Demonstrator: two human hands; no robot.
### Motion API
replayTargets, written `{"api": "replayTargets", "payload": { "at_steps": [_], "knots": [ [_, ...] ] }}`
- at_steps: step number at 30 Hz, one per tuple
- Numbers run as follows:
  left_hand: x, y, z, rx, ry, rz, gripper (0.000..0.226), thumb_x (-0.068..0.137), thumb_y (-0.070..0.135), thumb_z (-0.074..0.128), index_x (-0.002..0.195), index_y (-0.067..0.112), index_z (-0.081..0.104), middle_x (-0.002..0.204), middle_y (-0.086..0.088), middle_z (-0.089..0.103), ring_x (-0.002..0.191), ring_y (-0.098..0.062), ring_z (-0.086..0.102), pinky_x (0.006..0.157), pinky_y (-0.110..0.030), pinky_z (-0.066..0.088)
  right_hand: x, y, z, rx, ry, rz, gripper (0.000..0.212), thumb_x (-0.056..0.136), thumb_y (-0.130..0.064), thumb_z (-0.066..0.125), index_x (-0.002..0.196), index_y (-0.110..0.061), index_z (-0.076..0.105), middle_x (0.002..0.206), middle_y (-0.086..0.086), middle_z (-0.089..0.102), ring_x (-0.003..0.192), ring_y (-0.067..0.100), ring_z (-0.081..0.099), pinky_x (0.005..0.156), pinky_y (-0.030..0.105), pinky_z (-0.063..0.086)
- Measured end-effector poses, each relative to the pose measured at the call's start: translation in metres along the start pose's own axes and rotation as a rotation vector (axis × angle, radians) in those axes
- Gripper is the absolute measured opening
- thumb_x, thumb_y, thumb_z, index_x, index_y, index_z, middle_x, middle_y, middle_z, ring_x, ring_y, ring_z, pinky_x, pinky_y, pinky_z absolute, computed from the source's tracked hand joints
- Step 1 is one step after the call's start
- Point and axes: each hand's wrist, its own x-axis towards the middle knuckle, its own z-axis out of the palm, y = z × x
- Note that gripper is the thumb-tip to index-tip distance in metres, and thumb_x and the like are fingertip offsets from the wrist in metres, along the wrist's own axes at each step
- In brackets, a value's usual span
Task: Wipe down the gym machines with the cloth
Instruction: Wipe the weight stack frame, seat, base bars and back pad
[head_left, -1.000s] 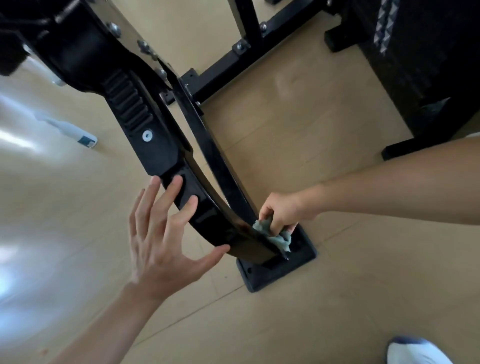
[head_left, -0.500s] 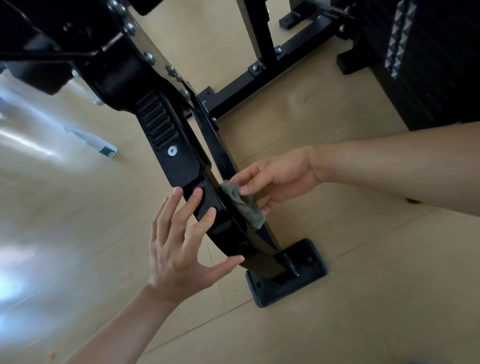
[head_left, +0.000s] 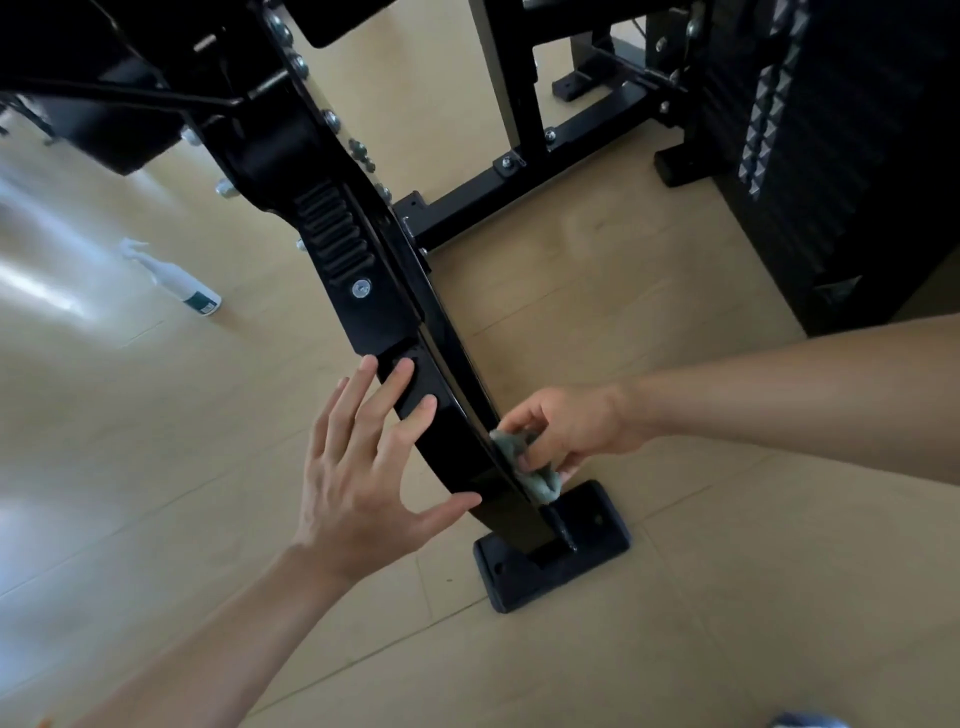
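Observation:
A black curved machine leg (head_left: 363, 291) slopes down from the upper left to a flat black foot plate (head_left: 587, 545) on the floor. My right hand (head_left: 566, 428) presses a crumpled grey-green cloth (head_left: 524, 460) against the leg's right edge, just above the foot plate. My left hand (head_left: 363, 467) rests flat on the leg's left face with its fingers spread and nothing in it.
A white spray bottle (head_left: 182, 283) lies on the tan floor at the left. A black weight stack housing (head_left: 841, 156) fills the upper right, with frame bars (head_left: 524, 182) behind the leg. A shoe tip (head_left: 810, 721) shows at the bottom right.
My right hand has slid the cloth down the leg's right edge from mid-height to near the foot plate. My left hand has stayed on the leg.

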Motion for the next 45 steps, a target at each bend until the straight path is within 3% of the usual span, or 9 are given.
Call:
{"api": "replayTargets", "payload": {
  "at_steps": [10,14,17,23,26,30,37,41,45],
  "knots": [
    [0.000,0.009,-0.011,-0.077,-0.027,-0.062,0.069,0.083,0.059,0.075,0.128,0.008,0.063,0.156,-0.012,0.045,0.147,-0.031,0.038,0.115,-0.049,0.035,-0.016,0.000,0.029,-0.146,0.205,0.247,0.010,0.095,-0.012,0.069,0.104,-0.010,0.070,0.109,0.016,0.071,0.102,0.035,0.071,0.084,0.045,0.062],
    [0.005,0.018,-0.020,-0.362,0.107,-0.201,0.033,0.089,0.038,0.075,0.103,0.009,0.067,0.122,-0.004,0.064,0.108,-0.024,0.059,0.084,-0.040,0.050,-0.035,-0.051,0.022,-0.142,0.214,0.104,0.017,0.096,-0.016,0.067,0.112,-0.012,0.067,0.111,0.014,0.070,0.098,0.027,0.071,0.072,0.033,0.060],
    [0.011,0.029,-0.028,-0.625,0.178,-0.392,0.026,0.091,0.032,0.071,0.109,0.017,0.063,0.114,0.006,0.062,0.102,-0.016,0.062,0.074,-0.035,0.054,-0.052,-0.077,0.021,-0.277,0.385,-0.103,0.019,0.091,-0.014,0.073,0.109,-0.012,0.071,0.103,0.011,0.073,0.086,0.016,0.071,0.070,0.028,0.056],
    [0.022,0.035,-0.042,-1.033,0.113,-0.620,0.042,0.089,0.045,0.068,0.128,0.049,0.055,0.127,0.012,0.057,0.113,-0.014,0.063,0.085,-0.031,0.059,-0.068,-0.100,0.043,-0.426,0.479,-0.489,0.032,0.083,-0.002,0.078,0.107,-0.021,0.070,0.097,-0.003,0.074,0.091,0.008,0.072,0.079,0.021,0.058],
    [0.025,0.030,-0.047,-1.292,0.145,-0.673,0.020,0.087,0.039,0.072,0.107,0.035,0.072,0.119,-0.002,0.069,0.102,-0.020,0.070,0.084,-0.043,0.060,-0.061,-0.103,0.056,-0.411,0.464,-0.545,0.047,0.079,0.000,0.081,0.118,-0.016,0.062,0.106,0.002,0.072,0.100,0.015,0.072,0.087,0.032,0.060],
    [0.027,0.014,-0.056,-1.555,0.160,-0.743,0.013,0.081,0.022,0.079,0.087,0.015,0.070,0.099,-0.004,0.076,0.087,-0.020,0.074,0.074,-0.029,0.060,-0.049,-0.106,0.069,-0.459,0.575,-0.610,0.056,0.076,-0.004,0.085,0.122,-0.022,0.058,0.110,-0.003,0.064,0.104,0.015,0.068,0.085,0.035,0.061],
    [0.013,-0.015,-0.042,-1.481,0.493,-1.169,0.019,0.085,0.012,0.082,0.078,0.017,0.065,0.076,-0.002,0.076,0.075,-0.015,0.076,0.063,-0.025,0.060,-0.027,-0.100,0.065,-0.550,1.024,-0.440,0.071,0.076,-0.040,0.086,0.135,-0.030,0.048,0.120,-0.009,0.053,0.101,0.003,0.060,0.078,0.016,0.052],
    [0.006,-0.024,-0.023,-1.570,0.457,-1.328,0.015,0.091,0.010,0.076,0.100,0.016,0.065,0.098,-0.010,0.074,0.083,-0.017,0.077,0.068,-0.029,0.062,-0.012,-0.089,0.063,-0.236,0.692,-0.132,0.050,0.087,-0.043,0.076,0.129,-0.021,0.060,0.116,-0.003,0.072,0.108,0.020,0.069,0.082,0.033,0.058],
    [0.005,0.001,-0.010,-1.588,0.230,-1.212,0.008,0.090,0.011,0.076,0.096,0.017,0.076,0.100,-0.008,0.076,0.090,-0.017,0.076,0.073,-0.025,0.061,-0.009,-0.087,0.067,-0.139,0.577,-0.184,0.042,0.093,-0.039,0.067,0.130,-0.020,0.060,0.116,0.001,0.075,0.105,0.018,0.072,0.075,0.030,0.057]
  ]
}}
